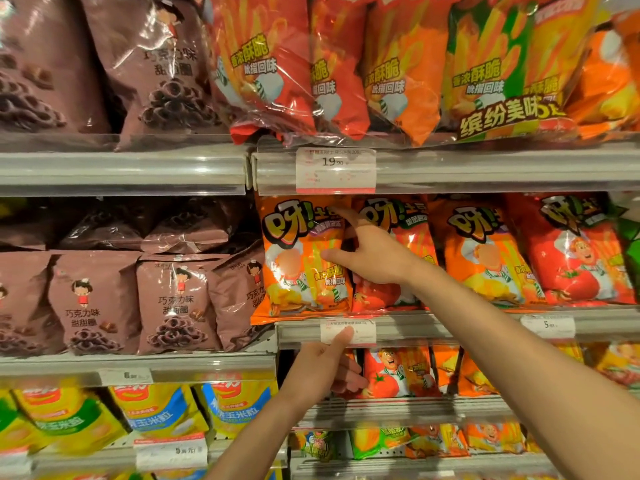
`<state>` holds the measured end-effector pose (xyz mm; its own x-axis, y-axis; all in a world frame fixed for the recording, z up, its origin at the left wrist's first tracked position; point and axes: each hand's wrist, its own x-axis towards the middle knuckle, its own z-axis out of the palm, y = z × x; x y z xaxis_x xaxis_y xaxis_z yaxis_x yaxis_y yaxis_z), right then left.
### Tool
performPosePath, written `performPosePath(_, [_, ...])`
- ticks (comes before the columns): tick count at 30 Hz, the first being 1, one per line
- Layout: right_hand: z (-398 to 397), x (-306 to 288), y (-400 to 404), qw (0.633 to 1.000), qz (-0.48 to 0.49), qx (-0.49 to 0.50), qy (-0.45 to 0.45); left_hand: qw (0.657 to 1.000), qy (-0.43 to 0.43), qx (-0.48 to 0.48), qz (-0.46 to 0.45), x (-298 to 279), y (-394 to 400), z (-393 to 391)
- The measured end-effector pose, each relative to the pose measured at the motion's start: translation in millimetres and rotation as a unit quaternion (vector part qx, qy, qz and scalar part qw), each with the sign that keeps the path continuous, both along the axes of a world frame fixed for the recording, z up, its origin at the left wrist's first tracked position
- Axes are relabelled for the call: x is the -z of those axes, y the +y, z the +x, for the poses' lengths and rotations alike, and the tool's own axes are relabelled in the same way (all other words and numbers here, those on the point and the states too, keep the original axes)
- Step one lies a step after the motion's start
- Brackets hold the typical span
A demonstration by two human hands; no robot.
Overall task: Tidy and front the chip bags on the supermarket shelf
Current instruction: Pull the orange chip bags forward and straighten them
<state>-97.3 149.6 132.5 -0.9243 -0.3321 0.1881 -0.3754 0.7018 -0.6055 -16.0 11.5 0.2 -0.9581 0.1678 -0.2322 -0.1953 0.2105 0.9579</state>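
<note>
Grey shelves (450,329) carry orange chip bags (301,258) standing in a row, brown bags (173,303) to their left, yellow bags (156,407) below, multipacks (381,64) on what seems the top shelf.

You are standing in a shop, facing a supermarket snack aisle. Tiered metal shelves (450,168) run across your view, each with a clear plastic strip along its front edge holding printed price tags (335,170). The shelves are packed with rows of identical goods: brown bags of chocolate rings (175,303), orange chip bags (301,258) standing side by side, large multipacks (398,64) above, and yellow corn snack bags (162,407) below.
</note>
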Motion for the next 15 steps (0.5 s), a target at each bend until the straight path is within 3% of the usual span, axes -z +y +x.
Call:
performPosePath(5, [1.5,4.3,-6.5,0.999,-0.039,0.015,0.029,1.0,-0.002,0.006,0.002,0.4,-0.3,-1.6])
performPosePath(15, [0.8,10.1,-9.7,0.999,0.001,0.037,0.038,1.0,0.013,0.014,-0.015,1.6,-0.9,-2.4])
